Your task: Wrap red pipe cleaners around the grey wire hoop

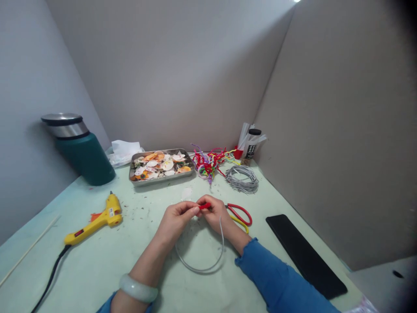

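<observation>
My left hand (179,217) and my right hand (213,212) meet above the middle of the table. Both pinch a short red fuzzy strip (204,206), which looks like a pipe cleaner. A grey wire (202,271) curves in an open loop below my hands, and one end stands up by my right wrist. Where the wire meets the red strip is hidden by my fingers. Just beyond my right hand lie scissors with red and yellow handles (243,215), their blades mostly covered by the hand.
A yellow glue gun (97,221) with a black cord lies left. Behind stand a teal bottle (86,156) and a metal tray (163,179) of shells. Tangled pipe cleaners (211,163), a wire coil (242,179) and a black-lidded jar (250,148) sit back right, a black mat (306,254) right.
</observation>
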Action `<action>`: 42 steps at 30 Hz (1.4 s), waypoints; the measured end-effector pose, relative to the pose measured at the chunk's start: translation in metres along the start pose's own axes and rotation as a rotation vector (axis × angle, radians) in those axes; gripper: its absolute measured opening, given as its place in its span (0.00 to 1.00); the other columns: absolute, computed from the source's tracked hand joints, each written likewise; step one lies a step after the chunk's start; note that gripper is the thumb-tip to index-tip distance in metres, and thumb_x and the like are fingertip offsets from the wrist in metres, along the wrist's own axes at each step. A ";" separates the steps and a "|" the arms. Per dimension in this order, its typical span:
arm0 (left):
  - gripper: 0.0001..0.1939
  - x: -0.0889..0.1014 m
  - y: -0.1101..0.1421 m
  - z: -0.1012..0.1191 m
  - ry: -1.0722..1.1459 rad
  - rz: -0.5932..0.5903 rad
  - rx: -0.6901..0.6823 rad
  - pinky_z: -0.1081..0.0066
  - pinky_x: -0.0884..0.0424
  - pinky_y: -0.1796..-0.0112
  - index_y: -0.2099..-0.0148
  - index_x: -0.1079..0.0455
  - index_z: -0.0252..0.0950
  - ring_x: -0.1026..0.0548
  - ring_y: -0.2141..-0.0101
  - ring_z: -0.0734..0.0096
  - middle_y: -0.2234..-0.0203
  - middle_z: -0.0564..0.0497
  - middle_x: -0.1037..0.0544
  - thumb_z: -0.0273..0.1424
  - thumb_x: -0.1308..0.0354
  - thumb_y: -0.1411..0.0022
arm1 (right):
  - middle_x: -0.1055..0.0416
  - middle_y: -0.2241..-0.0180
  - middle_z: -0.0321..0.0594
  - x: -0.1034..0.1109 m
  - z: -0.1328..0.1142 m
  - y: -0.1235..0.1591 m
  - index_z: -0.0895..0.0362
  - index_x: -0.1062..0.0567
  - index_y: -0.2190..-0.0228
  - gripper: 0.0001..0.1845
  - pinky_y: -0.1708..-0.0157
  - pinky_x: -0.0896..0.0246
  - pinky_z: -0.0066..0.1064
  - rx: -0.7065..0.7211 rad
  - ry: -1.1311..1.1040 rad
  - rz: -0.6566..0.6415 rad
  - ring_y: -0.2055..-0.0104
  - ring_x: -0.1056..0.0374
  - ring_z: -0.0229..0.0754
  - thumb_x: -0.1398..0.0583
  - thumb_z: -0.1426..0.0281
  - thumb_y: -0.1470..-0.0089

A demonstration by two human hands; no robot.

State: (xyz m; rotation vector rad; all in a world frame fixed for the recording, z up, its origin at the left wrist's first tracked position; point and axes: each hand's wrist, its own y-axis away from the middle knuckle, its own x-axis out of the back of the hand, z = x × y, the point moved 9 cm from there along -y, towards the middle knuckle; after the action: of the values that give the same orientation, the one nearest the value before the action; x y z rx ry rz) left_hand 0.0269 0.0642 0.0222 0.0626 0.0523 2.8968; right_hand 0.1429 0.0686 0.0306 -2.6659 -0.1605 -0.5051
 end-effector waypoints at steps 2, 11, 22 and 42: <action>0.10 0.002 -0.001 0.001 0.014 0.020 -0.025 0.74 0.40 0.75 0.69 0.26 0.34 0.32 0.78 0.74 0.77 0.50 0.23 0.36 0.41 0.48 | 0.32 0.73 0.35 0.003 -0.003 0.000 0.57 0.28 0.72 0.06 0.70 0.44 0.26 0.035 0.023 0.028 0.70 0.37 0.37 0.44 0.78 0.52; 0.09 -0.003 -0.001 0.002 0.080 -0.022 -0.054 0.74 0.37 0.72 0.66 0.29 0.34 0.29 0.75 0.73 0.77 0.51 0.23 0.35 0.40 0.47 | 0.31 0.70 0.38 0.003 -0.003 -0.002 0.57 0.27 0.72 0.07 0.66 0.42 0.27 0.050 -0.037 0.023 0.67 0.36 0.38 0.44 0.76 0.50; 0.12 -0.014 0.005 0.003 0.020 -0.148 0.032 0.76 0.43 0.77 0.67 0.31 0.33 0.32 0.78 0.76 0.73 0.49 0.23 0.38 0.41 0.48 | 0.30 0.75 0.35 0.003 0.021 -0.006 0.59 0.24 0.73 0.07 0.72 0.43 0.26 -0.270 -0.469 0.017 0.73 0.37 0.35 0.38 0.70 0.58; 0.12 -0.019 0.007 -0.013 0.124 -0.200 0.163 0.79 0.59 0.87 0.67 0.37 0.33 0.50 0.88 0.88 0.77 0.50 0.24 0.36 0.40 0.48 | 0.30 0.74 0.34 0.002 0.019 -0.004 0.58 0.26 0.70 0.09 0.72 0.43 0.25 -0.258 -0.609 0.011 0.73 0.36 0.33 0.35 0.71 0.58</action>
State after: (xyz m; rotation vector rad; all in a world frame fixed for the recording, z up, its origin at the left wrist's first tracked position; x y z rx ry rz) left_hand 0.0431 0.0529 0.0084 -0.0889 0.2998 2.6876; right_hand 0.1499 0.0807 0.0171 -2.9890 -0.2696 0.3296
